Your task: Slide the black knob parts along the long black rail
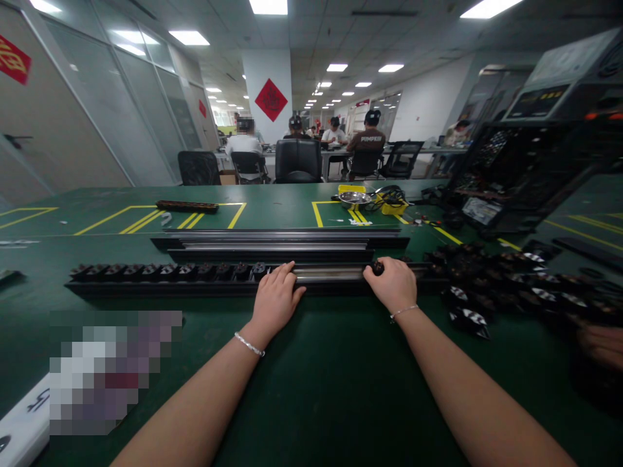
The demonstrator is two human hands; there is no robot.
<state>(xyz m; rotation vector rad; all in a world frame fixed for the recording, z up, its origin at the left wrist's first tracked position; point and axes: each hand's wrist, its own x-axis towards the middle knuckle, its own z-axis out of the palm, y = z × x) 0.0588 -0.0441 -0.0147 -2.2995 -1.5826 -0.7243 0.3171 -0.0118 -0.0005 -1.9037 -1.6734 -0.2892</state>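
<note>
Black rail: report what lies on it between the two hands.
Head view: bare silvery channel from the left hand to the small black part at the right hand.

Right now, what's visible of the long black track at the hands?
The track is long, straight and black, with a shiny, metal-looking strip exposed near its middle. It lies left to right on the green table. Small black pieces sit in a row along its left part. The left hand rests on it; the right hand pinches a dark piece over it, contact unclear. Its right end is unclear near the dark pile.
</note>
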